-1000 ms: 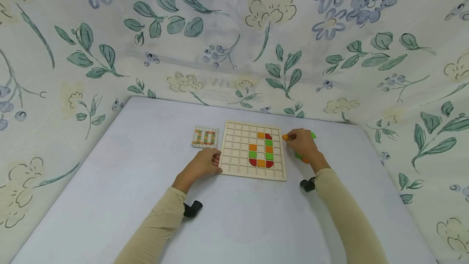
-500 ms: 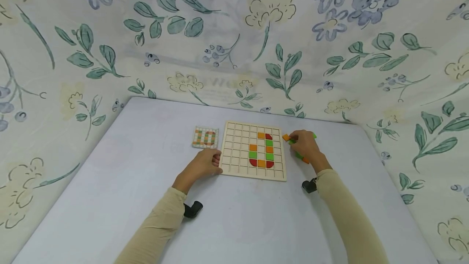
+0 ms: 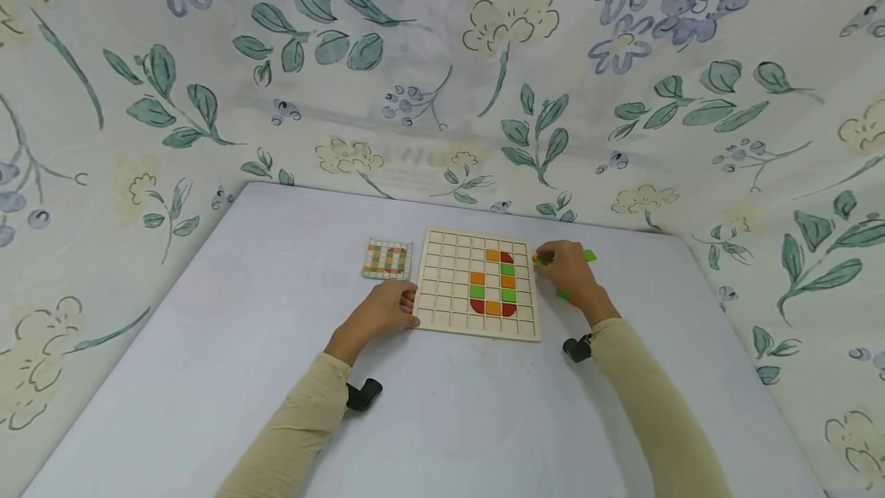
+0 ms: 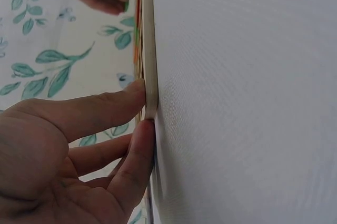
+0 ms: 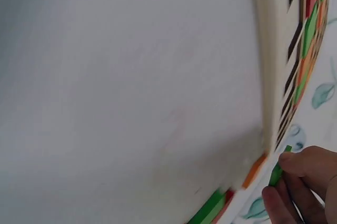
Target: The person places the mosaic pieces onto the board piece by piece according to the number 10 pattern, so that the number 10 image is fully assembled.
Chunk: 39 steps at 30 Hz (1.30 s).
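A light wooden grid board [image 3: 442,275] lies on the table, with red, orange and green tiles [image 3: 508,283] set in some squares of its right half. At its near left corner my left hand [image 3: 383,307] holds the edge; in the left wrist view the thumb [image 4: 113,109] and a finger [image 4: 141,153] meet the board's rim [image 4: 151,71]. Just off the right edge, my right hand [image 3: 568,267] pinches a green tile [image 5: 276,173] between thumb and fingers. Below it in the right wrist view, an orange tile [image 5: 255,170] lies by the board.
Beyond my left hand lies a small pattern card [image 3: 387,258] with coloured squares. More loose tiles [image 5: 210,206], green and red, lie on the white table [image 3: 449,421] around my right hand, partly hidden by it. A flowered cloth [image 3: 415,98] rises behind the table.
My right hand first let an orange tile down beside the board and drew back right, then moved left again, now with a green tile. The left hand and board have stayed put.
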{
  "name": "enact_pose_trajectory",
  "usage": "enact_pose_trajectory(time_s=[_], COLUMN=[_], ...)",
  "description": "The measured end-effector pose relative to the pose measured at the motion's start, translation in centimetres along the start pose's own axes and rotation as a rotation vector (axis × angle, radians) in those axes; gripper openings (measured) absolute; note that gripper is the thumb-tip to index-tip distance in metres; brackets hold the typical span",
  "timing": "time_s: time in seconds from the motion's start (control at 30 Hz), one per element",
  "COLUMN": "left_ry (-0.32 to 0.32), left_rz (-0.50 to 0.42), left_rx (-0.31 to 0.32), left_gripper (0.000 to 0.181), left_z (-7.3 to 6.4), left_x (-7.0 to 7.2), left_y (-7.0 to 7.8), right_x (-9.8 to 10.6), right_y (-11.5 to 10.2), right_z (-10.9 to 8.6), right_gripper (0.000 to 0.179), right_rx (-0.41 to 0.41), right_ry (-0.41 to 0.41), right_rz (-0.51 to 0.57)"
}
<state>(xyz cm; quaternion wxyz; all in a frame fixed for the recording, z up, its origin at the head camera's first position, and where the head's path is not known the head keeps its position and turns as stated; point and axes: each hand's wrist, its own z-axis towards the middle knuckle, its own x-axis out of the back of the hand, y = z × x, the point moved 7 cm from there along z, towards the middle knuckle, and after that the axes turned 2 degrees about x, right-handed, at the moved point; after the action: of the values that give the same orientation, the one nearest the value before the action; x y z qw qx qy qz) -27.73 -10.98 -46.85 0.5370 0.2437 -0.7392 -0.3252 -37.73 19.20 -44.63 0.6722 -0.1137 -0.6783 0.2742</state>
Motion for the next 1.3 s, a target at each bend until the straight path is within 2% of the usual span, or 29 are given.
enact_pose_trajectory(time_s=[0.3, 0.43, 0.53, 0.83, 1.3], left_ry=[0.0, -0.001, -0.001, -0.01, -0.004], left_rz=[0.006, -0.002, -0.007, -0.019, -0.025], left_rx=[0.005, 0.001, 0.006, 0.005, 0.011], left_gripper=[0.061, 0.06, 0.06, 0.06, 0.061], left_z=[-0.1, -0.1, -0.1, 0.1, -0.2], left_x=[0.0, -0.1, -0.2, -0.3, 0.0], left_y=[-0.2, -0.1, -0.1, 0.0, -0.1], right_x=[-3.5, -4.6, -5.4, -6.3, -6.5], right_y=[-5.4, -7.2, -8.1, -8.5, -8.9], right_z=[0.8, 0.9, 1.1, 1.4, 1.6], right_gripper=[0.029, 0.029, 0.028, 0.029, 0.025], right_rx=[0.107, 0.189, 0.212, 0.153, 0.165], right_ry=[-0.055, -0.059, -0.069, -0.082, -0.104], right_rz=[0.061, 0.081, 0.083, 0.051, 0.063])
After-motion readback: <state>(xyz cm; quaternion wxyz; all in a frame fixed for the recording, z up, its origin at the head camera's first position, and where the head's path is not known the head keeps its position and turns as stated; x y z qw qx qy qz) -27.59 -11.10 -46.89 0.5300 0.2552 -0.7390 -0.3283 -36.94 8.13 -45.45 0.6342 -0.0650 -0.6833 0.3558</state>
